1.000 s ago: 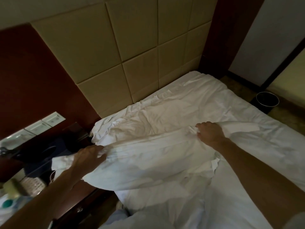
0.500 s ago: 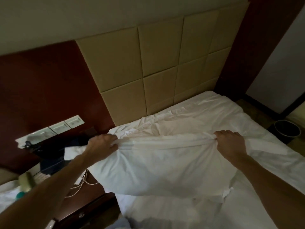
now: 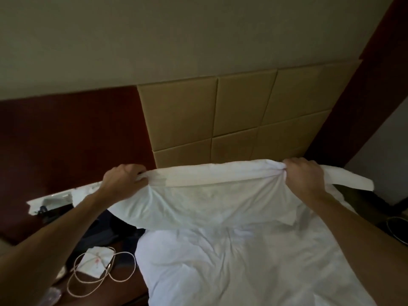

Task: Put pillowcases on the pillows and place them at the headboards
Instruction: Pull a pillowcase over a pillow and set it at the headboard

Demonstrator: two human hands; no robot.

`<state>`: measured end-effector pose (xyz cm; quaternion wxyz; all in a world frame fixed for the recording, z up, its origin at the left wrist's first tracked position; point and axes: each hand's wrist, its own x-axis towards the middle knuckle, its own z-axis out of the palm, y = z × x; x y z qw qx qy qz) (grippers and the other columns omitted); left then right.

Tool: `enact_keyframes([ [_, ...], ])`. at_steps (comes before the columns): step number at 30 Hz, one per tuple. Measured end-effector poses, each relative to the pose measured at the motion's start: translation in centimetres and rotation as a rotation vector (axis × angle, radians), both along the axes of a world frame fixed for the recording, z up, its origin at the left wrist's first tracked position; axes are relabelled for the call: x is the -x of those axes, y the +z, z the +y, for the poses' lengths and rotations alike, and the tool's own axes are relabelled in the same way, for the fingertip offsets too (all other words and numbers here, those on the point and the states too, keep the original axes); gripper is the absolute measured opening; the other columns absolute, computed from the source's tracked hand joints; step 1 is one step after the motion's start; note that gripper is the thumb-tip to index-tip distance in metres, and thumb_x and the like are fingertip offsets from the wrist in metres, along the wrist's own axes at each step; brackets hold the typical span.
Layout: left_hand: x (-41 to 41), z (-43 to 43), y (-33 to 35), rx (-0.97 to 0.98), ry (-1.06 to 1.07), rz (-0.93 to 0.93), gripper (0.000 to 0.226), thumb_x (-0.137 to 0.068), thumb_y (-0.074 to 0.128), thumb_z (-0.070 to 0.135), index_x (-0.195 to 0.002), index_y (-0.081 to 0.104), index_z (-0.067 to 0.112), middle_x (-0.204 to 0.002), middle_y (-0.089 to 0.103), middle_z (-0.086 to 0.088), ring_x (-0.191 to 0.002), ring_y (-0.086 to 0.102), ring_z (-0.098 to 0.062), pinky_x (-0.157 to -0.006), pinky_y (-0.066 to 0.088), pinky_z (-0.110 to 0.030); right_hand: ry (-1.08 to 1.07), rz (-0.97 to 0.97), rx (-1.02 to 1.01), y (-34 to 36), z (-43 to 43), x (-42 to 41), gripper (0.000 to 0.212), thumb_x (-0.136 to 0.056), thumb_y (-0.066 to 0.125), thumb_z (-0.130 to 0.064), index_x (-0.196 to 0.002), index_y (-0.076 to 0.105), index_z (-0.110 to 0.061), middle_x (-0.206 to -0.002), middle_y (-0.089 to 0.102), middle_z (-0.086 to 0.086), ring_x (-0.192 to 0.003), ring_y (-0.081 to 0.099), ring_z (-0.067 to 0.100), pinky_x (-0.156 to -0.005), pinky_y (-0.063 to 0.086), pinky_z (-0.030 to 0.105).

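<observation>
No legible text; red mark on white packet (image 3: 97,262) on nightstand (image 3: 128,288) too blurred.

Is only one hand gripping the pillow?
No, the left hand and the right hand each grip one upper end of the pillow.

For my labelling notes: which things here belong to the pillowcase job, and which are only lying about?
Job: pillow; left hand and right hand, both holding its top edge; headboard; bed.
Lying about: white cable; folded paper; dark blue object; wall switch panel.
</observation>
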<state>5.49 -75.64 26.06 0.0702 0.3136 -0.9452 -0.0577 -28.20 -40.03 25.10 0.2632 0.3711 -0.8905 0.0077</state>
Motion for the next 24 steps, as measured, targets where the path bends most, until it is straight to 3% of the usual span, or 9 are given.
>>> enact_keyframes([
  [3,0.0,-1.6,-0.6,-0.008,0.011,-0.015,0.021,-0.088,0.062,0.041,-0.106,0.066,0.032,-0.096,0.07,0.005,-0.086,0.067,-0.022,-0.069,0.05,-0.033,0.029,0.041,-0.02,0.2,-2.9,1.5,0.019,-0.064,0.07,0.001,-0.076,0.065,-0.012,-0.068,0.064,0.01,-0.066,0.061,0.032,-0.063,0.042,0.036],
  [6,0.4,-3.5,-1.1,-0.012,0.009,-0.028,0.019,-0.089,0.062,0.041,-0.106,0.065,0.033,-0.094,0.068,0.009,-0.08,0.063,-0.014,-0.066,0.046,-0.03,0.036,0.054,-0.021,0.4,-5.4,3.1,0.019,-0.065,0.071,0.001,-0.079,0.065,-0.011,-0.071,0.064,0.011,-0.069,0.061,0.034,-0.065,0.044,0.039],
  [15,2.9,-8.6,-5.3,-0.067,0.085,0.022,0.015,-0.09,0.061,0.037,-0.102,0.066,0.03,-0.087,0.065,0.011,-0.069,0.06,-0.009,-0.059,0.054,-0.03,0.03,-0.046,-0.097,-0.8,-14.8,6.6,0.022,-0.063,0.071,0.003,-0.079,0.066,-0.011,-0.071,0.065,0.01,-0.069,0.06,0.03,-0.066,0.042,0.035],
  [19,4.1,-10.9,-7.9,-0.073,0.132,0.021,0.016,-0.09,0.062,0.037,-0.102,0.068,0.028,-0.083,0.067,0.01,-0.066,0.062,-0.01,-0.056,0.052,-0.028,0.054,-0.005,-0.161,-3.6,-18.1,8.4,0.023,-0.063,0.071,0.001,-0.083,0.071,-0.01,-0.074,0.068,0.009,-0.08,0.057,0.032,-0.073,0.037,0.038],
  [24,7.1,-13.5,-9.3,-0.027,0.165,0.11,0.015,-0.089,0.063,0.031,-0.103,0.066,0.032,-0.095,0.068,0.008,-0.076,0.065,-0.018,-0.053,0.041,-0.026,0.047,0.023,-0.168,-5.7,-22.0,11.9,0.024,-0.07,0.052,-0.005,-0.081,0.073,-0.011,-0.07,0.069,0.008,-0.084,0.053,0.032,-0.079,0.033,0.04],
])
